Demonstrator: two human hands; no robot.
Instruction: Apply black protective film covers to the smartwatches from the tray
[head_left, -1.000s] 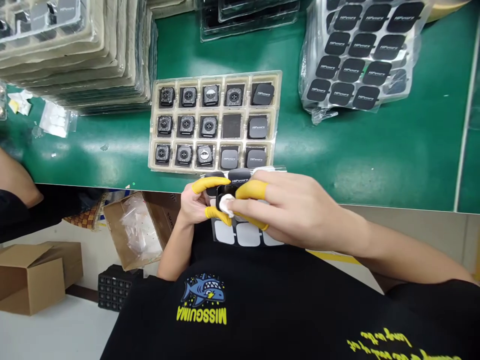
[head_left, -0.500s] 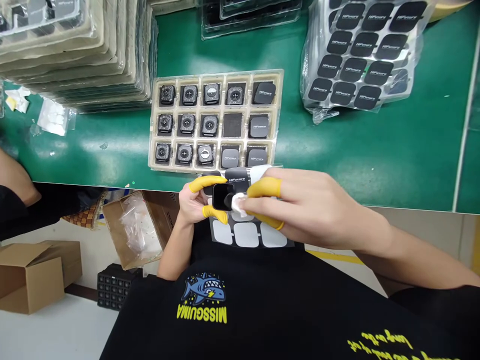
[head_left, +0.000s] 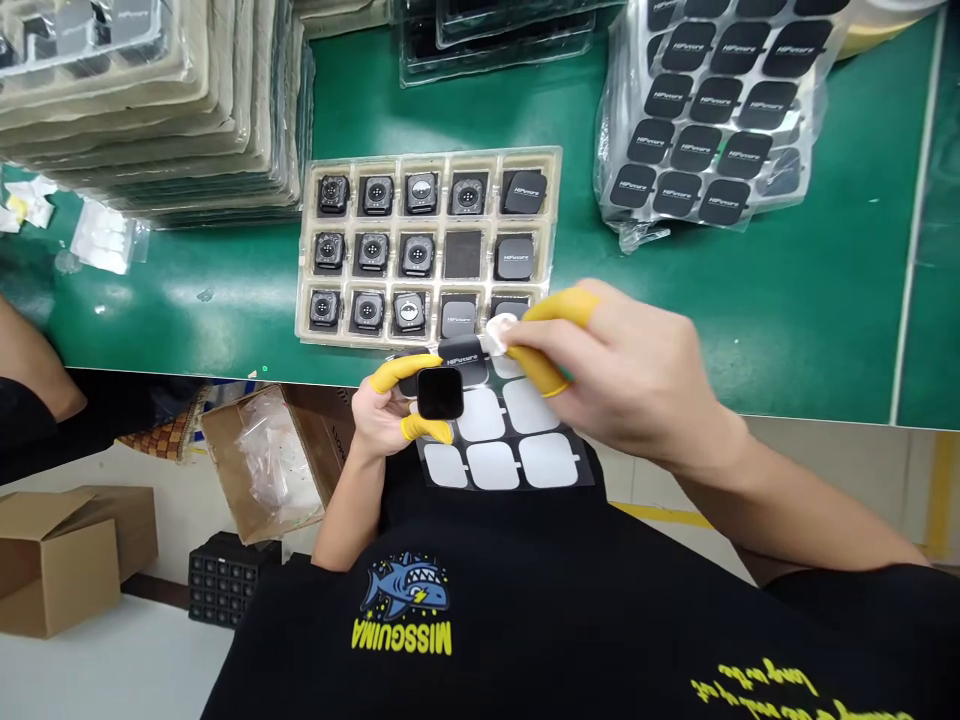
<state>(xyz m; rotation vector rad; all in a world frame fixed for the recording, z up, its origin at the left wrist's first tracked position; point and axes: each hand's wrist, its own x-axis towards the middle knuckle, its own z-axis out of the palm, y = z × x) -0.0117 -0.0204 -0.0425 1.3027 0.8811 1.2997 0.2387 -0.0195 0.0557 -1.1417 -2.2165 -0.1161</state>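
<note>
Lifts the white wad [head_left: 501, 332] off the watch [head_left: 440, 394] in the head view and over toward the near edge of the tray [head_left: 397, 222], pinched in the right hand [head_left: 645, 370]. Leaves the black face uncovered, gripped between left hand [head_left: 379, 418] fingertips beside the sticker sheet [head_left: 491, 467].

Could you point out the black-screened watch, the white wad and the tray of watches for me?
Black-screened watch [head_left: 440, 393]: head view, middle of its dark screen.
White wad [head_left: 500, 333]: head view, middle of its crumpled surface.
Tray of watches [head_left: 442, 222]: head view, bare divider between compartments.
</note>
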